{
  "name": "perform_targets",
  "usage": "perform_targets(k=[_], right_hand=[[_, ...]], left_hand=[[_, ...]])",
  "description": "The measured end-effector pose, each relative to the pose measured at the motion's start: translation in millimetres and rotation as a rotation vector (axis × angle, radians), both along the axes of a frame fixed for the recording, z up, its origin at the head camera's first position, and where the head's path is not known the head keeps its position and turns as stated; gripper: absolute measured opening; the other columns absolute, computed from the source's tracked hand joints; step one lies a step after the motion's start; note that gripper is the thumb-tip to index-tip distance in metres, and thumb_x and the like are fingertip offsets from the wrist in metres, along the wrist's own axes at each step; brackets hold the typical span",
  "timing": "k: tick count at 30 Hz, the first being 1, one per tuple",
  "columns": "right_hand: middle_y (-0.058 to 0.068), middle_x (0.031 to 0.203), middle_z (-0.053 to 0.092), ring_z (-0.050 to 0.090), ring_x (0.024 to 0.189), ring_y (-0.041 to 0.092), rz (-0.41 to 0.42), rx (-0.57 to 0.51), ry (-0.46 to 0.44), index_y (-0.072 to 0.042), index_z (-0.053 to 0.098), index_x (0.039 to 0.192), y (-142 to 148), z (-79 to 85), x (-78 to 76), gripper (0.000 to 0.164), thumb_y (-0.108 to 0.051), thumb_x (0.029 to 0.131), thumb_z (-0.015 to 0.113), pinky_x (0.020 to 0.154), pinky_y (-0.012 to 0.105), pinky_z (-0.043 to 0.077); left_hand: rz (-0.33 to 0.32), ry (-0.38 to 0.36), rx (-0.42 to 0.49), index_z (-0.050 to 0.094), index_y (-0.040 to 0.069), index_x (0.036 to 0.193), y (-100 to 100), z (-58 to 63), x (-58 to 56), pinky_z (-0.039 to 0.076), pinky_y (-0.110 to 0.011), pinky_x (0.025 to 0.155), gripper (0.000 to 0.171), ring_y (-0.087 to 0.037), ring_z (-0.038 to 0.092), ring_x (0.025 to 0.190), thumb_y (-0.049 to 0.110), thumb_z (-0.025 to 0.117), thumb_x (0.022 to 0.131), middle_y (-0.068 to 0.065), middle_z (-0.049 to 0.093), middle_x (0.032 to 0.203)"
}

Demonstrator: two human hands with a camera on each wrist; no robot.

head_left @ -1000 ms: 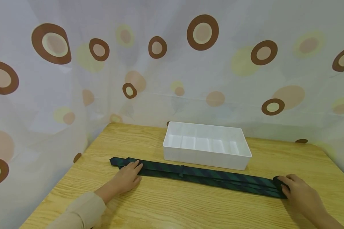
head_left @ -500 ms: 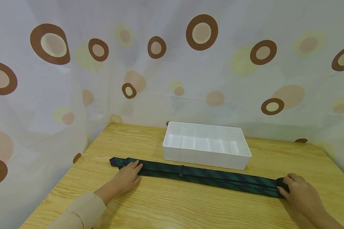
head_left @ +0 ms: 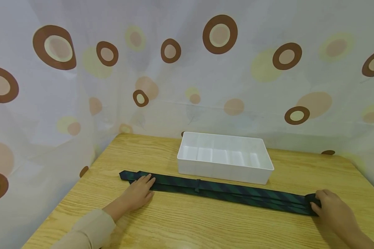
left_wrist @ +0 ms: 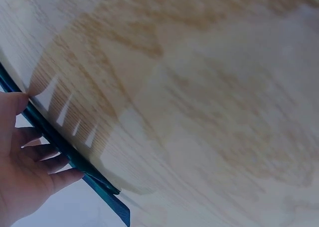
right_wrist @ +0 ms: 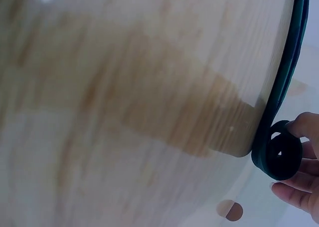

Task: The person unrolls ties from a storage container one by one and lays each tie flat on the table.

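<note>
A dark green and navy striped necktie [head_left: 237, 193] lies folded lengthwise in a long strip across the wooden table, its keeper loop near the middle. Its right end is wound into a small roll [right_wrist: 280, 156], which my right hand [head_left: 336, 211] holds between thumb and fingers. In the right wrist view the roll shows end-on, with a hole at its centre. Near the pointed left ends of the necktie, my left hand [head_left: 138, 193] rests on it with fingers spread and fairly straight. The left wrist view shows those fingers [left_wrist: 67, 179] touching the layers.
Behind the necktie stands a white rectangular plastic box [head_left: 224, 171] with ridges in its floor. The wooden table [head_left: 187, 224] reaches back to a light curtain [head_left: 187, 76] printed with brown, peach and yellow circles.
My right hand and the rolled end have shifted slightly right, and the flat part of the necktie reaches a little farther that way. My left hand, the keeper loop and the box have stayed put.
</note>
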State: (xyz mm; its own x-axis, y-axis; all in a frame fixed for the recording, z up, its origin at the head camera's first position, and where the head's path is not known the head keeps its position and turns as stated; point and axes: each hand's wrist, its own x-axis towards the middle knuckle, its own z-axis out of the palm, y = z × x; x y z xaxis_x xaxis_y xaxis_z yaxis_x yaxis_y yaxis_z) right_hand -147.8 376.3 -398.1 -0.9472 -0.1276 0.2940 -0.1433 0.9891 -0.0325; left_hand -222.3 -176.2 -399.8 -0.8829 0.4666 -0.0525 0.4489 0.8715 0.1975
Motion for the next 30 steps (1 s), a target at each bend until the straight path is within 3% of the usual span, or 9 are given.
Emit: perform_targets(k=[5,12,19,30], right_hand=[[0.018,0.077,0.058,0.057,0.061,0.024,-0.004,-0.016,0.010,0.009,0.055,0.086,-1.3,0.8,1.8,0.030,0.000,0.066,0.077,0.051,0.035,0.048],[0.028,0.085,0.058,0.060,0.069,0.036,-0.048,-0.034,-0.060,0.012,0.054,0.095,-1.5,4.5,2.2,0.033,-0.003,0.073,0.073,0.056,0.043,0.049],[0.031,0.085,0.058,0.060,0.066,0.037,-0.045,-0.015,0.007,0.013,0.053,0.094,1.2,0.2,3.2,0.037,0.001,0.068,0.075,0.054,0.043,0.049],[0.029,0.082,0.055,0.058,0.060,0.032,-0.037,-0.021,0.020,0.013,0.051,0.099,5.8,-1.9,4.6,0.039,0.003,0.069,0.074,0.048,0.039,0.047]], left_hand=[[0.004,-0.004,-0.004,0.045,-0.005,0.134,0.0,-0.3,0.2,0.035,-0.058,0.099,0.048,-0.041,0.038,0.130,0.019,0.054,0.094,-0.026,0.039,0.141],[0.006,-0.009,-0.003,0.044,-0.005,0.134,0.0,0.0,1.1,0.035,-0.058,0.100,0.048,-0.041,0.037,0.131,0.020,0.053,0.094,-0.026,0.038,0.142],[0.008,-0.007,-0.007,0.044,-0.005,0.134,0.2,0.1,1.2,0.035,-0.058,0.100,0.048,-0.041,0.038,0.130,0.020,0.053,0.094,-0.025,0.038,0.142],[0.012,-0.013,-0.012,0.043,-0.005,0.135,0.5,-0.2,1.3,0.035,-0.057,0.101,0.049,-0.041,0.037,0.131,0.021,0.052,0.095,-0.025,0.037,0.143]])
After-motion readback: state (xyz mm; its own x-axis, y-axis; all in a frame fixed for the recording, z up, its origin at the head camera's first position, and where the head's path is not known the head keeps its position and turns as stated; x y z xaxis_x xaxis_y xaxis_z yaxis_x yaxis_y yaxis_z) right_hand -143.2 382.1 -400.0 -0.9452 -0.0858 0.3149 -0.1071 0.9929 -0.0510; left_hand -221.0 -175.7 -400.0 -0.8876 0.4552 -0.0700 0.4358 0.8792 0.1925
